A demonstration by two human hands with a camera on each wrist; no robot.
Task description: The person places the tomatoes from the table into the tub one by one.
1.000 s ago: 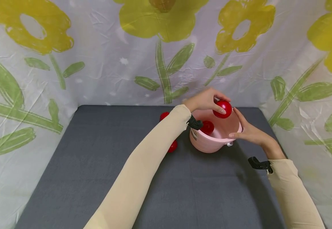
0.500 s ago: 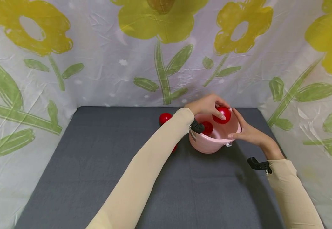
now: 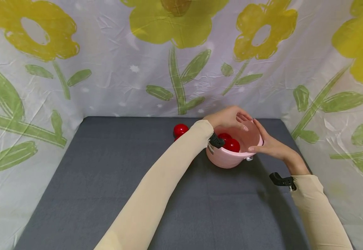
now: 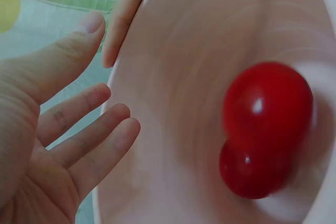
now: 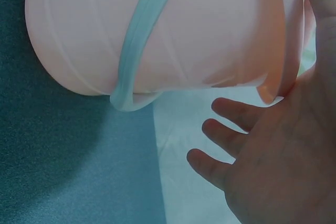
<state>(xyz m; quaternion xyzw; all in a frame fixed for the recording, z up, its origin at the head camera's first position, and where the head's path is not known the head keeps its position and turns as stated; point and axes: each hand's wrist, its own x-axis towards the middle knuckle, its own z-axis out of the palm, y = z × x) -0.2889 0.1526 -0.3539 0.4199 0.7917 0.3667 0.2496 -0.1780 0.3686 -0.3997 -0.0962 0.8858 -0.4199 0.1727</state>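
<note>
Over the far side of a pink bucket point(image 3: 223, 160), my left hand point(image 3: 228, 117) hovers with fingers spread and nothing in them. Two shiny red balls lie inside: the nearer ball point(image 3: 232, 145) overlaps another ball point(image 3: 223, 136). From the left wrist view, the larger-looking ball point(image 4: 268, 106) is blurred, well apart from my fingers point(image 4: 107, 145). My right hand point(image 3: 272, 146) touches the bucket's right rim, thumb at the near side and forefinger along the outside. Three of its fingers point(image 5: 223, 137) extend straight below the bucket rim in the right wrist view.
Left of the bucket a red ball point(image 3: 180, 130) rests on the grey cloth-covered table point(image 3: 122, 156), with more red partly hidden behind my left sleeve point(image 3: 165, 173). A pale handle point(image 5: 136, 51) hangs against the bucket. Flower-printed curtains point(image 3: 115, 76) enclose the table's back and sides.
My left hand has lowered slightly and let go of a red ball, which has dropped into the bucket beside the other. My right hand has stayed at the rim.
</note>
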